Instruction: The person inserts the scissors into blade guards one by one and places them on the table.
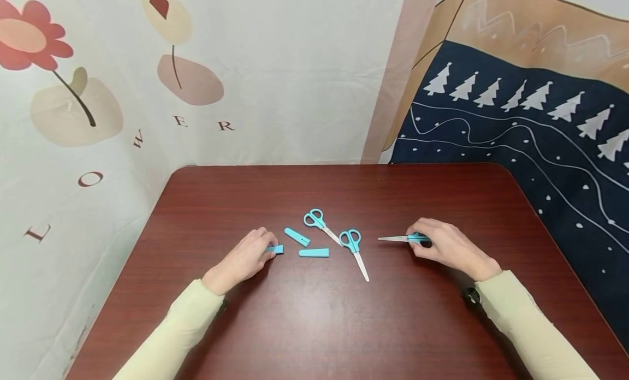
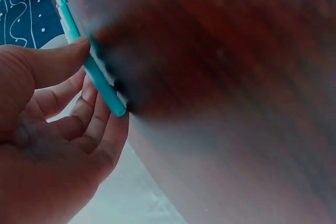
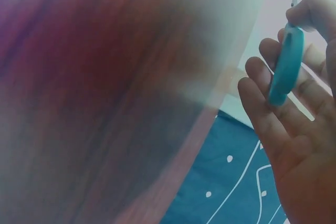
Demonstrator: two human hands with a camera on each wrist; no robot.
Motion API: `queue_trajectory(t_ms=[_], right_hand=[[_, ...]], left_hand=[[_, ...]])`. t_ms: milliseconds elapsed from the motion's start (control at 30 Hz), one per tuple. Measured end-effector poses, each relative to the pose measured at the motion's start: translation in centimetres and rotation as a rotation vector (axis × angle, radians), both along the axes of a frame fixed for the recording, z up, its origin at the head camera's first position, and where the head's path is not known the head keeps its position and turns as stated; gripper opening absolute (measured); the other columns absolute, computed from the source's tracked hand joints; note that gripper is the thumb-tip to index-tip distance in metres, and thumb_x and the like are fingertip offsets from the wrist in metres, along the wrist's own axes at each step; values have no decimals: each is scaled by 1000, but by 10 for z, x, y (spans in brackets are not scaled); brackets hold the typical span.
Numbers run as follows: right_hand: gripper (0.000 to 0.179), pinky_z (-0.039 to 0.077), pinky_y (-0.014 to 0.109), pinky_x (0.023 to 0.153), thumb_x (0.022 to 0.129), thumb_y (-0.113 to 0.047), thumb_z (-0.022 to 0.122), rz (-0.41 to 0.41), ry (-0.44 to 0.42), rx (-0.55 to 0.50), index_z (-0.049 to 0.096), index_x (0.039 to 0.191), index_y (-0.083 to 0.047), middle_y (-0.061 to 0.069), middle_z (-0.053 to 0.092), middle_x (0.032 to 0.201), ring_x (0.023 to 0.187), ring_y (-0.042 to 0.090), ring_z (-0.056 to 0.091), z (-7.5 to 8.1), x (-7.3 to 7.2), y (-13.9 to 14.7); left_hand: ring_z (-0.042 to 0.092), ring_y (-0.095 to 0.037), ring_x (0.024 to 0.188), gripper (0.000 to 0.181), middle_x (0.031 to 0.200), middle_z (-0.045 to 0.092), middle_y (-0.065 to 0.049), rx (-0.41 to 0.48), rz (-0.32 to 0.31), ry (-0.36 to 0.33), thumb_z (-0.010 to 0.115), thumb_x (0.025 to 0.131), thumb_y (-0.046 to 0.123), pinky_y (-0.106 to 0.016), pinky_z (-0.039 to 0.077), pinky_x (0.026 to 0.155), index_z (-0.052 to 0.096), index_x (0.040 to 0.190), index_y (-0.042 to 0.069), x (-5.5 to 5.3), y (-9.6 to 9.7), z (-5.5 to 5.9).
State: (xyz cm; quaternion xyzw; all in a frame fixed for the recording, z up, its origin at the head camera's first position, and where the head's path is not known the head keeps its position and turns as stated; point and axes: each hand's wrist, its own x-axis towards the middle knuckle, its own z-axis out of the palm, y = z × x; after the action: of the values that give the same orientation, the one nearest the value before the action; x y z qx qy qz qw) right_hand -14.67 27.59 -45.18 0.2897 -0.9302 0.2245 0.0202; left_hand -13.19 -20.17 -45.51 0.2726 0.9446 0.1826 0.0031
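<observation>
My left hand (image 1: 247, 255) pinches a turquoise scissors cover (image 1: 277, 249) between thumb and fingers, low over the table; the left wrist view shows the cover (image 2: 103, 84) edge-on under the thumb. On the right, my right hand (image 1: 446, 243) grips a pair of scissors by its turquoise handles (image 3: 287, 64), blades (image 1: 393, 239) pointing left. Between the hands lie two more pairs of scissors, one farther back (image 1: 318, 221) and one nearer (image 1: 355, 249) with its blades toward me. Two loose turquoise covers, one slanted (image 1: 297, 237) and one level (image 1: 314, 253), lie just right of my left hand.
All of this is on a dark red-brown wooden table (image 1: 314, 325) with rounded far corners. Behind it hangs a pale cloth (image 1: 295, 85) with flower prints, and at the right a navy cloth (image 1: 491, 123) with white trees.
</observation>
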Motion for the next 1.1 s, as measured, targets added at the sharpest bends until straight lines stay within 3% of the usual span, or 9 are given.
queue_trajectory(t_ms=[233, 467, 733, 1100], right_hand=[[18, 51, 26, 69, 90, -21, 77, 14, 43, -40, 66, 102, -29, -17, 57, 94, 80, 4, 52, 3, 7, -12], [19, 52, 24, 68, 91, -21, 77, 12, 16, -85, 66, 106, -25, -15, 58, 95, 77, 7, 55, 7, 13, -26], [22, 54, 24, 68, 91, -20, 81, 12, 4, -117, 69, 109, -19, -11, 61, 96, 77, 6, 55, 9, 16, -40], [24, 57, 27, 71, 90, -18, 83, 48, 49, -165, 69, 109, -19, -12, 61, 97, 79, 7, 58, 10, 16, -56]], left_hand=[[52, -26, 84, 21, 91, 51, -4, 37, -1, 70, 75, 90, -5, -40, 48, 79, 59, 100, 4, 5, 0, -4], [53, -28, 87, 22, 95, 53, -5, 94, 9, 126, 76, 90, -5, -42, 48, 80, 60, 101, 5, 10, 5, -1], [50, -25, 87, 22, 98, 58, -4, 154, 44, 134, 78, 89, -1, -40, 43, 75, 64, 104, 8, 16, 18, 3], [54, -24, 91, 22, 100, 61, -4, 234, 7, 178, 80, 88, 2, -37, 49, 80, 69, 107, 5, 19, 30, 9]])
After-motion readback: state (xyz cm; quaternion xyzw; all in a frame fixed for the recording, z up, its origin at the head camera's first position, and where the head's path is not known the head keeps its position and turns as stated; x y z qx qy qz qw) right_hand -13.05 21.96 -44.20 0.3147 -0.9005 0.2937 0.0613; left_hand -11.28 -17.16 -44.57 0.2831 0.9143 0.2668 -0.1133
